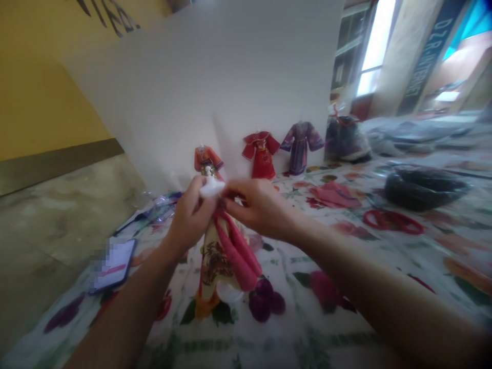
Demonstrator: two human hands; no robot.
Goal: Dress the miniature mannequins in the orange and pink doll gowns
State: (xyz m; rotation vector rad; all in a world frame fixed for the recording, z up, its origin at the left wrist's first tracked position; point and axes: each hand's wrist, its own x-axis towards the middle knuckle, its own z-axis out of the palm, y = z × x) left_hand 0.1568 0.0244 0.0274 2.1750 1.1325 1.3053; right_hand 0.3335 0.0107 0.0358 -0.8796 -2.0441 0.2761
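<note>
A small white doll mannequin (pixel 211 188) stands upright in front of me, its top part bare. A cream and pink doll dress (pixel 238 251) with a dark printed pattern hangs from it down to the tablecloth. My left hand (pixel 190 212) is closed around the mannequin's left side, thumb near the dress top. From the right, my right hand (pixel 255 207) pinches the upper edge of the dress beside the white torso. The fingertips partly hide that edge. Below the hem, part of a white round base (pixel 229 292) shows.
Behind stand doll outfits: orange (pixel 207 158), red (pixel 262 154) and purple (pixel 302 146), against a white board (pixel 215 77). A phone (pixel 114 266) lies left. Pink cloth (pixel 334 195), a red ring-shaped item (pixel 392 221) and a black plastic-wrapped bundle (pixel 425 187) lie right on the floral tablecloth (pixel 284 333).
</note>
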